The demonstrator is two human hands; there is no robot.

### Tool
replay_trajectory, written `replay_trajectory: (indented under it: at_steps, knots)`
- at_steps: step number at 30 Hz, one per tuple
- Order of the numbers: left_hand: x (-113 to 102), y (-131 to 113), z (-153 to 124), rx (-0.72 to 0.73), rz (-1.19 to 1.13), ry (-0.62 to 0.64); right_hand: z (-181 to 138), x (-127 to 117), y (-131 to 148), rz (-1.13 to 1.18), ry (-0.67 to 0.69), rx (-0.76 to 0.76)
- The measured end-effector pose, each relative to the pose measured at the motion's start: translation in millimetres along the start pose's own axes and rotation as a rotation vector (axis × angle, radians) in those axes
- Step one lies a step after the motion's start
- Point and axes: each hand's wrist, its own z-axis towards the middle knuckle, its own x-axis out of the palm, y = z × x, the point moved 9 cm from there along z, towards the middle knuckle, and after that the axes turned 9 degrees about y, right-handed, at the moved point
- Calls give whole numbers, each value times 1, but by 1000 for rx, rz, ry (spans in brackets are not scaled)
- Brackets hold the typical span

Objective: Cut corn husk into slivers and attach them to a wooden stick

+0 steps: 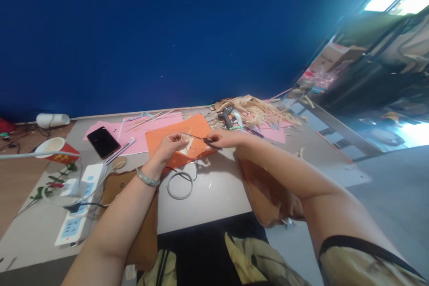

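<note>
My right hand (219,138) is closed around the dark handles of a small pair of scissors (208,142), whose blades point left toward my other hand. My left hand (174,143) is pinched, with its fingertips close to the scissor tips. A thin dark strand (187,134) runs between the two hands; what exactly the left fingers hold is too fine to tell. Beneath both hands lies an orange sheet (201,125) with pale strips (188,146) on it. A coil of grey wire (180,186) rests on the table just in front of the sheet.
A glue gun (228,117) lies beside a heap of tan raffia-like strips (254,111). Pink sheets (134,136), a black phone (103,142), a white power strip (80,205) and a red paper cup (58,148) are at left. A blue panel (167,40) rises behind.
</note>
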Motion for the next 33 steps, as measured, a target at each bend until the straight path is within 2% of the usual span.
replay_trajectory:
  at_steps: [8,16,24,29,33]
  knots:
    - [4,3,1,13,11,70,0,1,-3,-6,32,-18]
    - [-4,14,3,-89,44,-23,8,6,-2,-87,4,-18]
    - [-5,28,5,-172,68,8,10,14,-9,-42,55,-2]
    - [-6,31,4,-178,44,23,9,10,-14,-50,23,1]
    - [-24,30,5,-114,121,-124,2,-4,-26,-47,-41,77]
